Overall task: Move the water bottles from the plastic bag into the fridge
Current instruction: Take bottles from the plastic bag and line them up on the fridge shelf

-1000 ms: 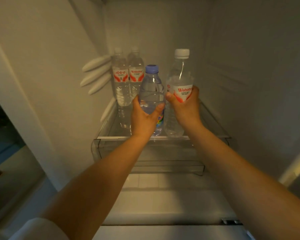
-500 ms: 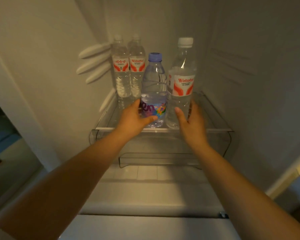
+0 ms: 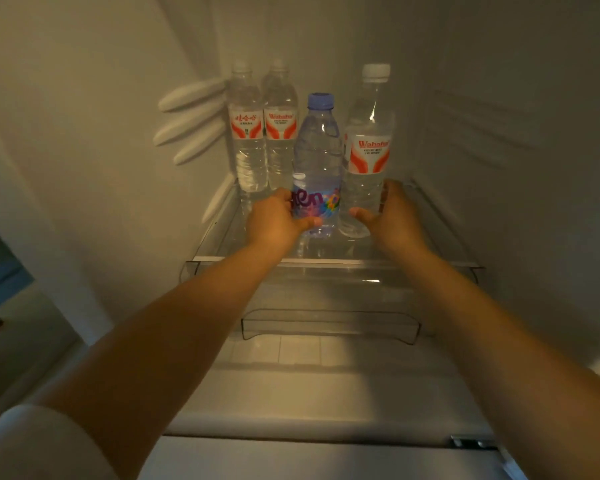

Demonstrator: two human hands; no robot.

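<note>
Inside the fridge (image 3: 84, 133), you have both arms reaching in to the glass shelf (image 3: 326, 261), and four water bottles stand upright on it. Farthest left and at the back stand two red-labelled bottles side by side, the left rear bottle (image 3: 246, 133) and the right rear bottle (image 3: 280, 129), touching or nearly so; white ridges (image 3: 191, 123) stick out of the wall just to their left.

Your left hand (image 3: 274, 220) is curled round the lower part of the blue-capped bottle (image 3: 317, 161), thumb across the front of its colourful label and fingers wrapped behind on the left side. That bottle stands nearer the front than the rear pair, just in front and to the right of them.

Right beside it stands the white-capped Wahaha bottle (image 3: 369, 143), taller, its base on the shelf. Your right hand (image 3: 392, 216) cups its lower part, thumb in front near the base and fingers on its right side; whether they press the plastic or rest a little off it is not clear. The two front bottles are touching or almost touching, between your two hands.

Below the shelf sits a clear drawer (image 3: 329, 323).
</note>
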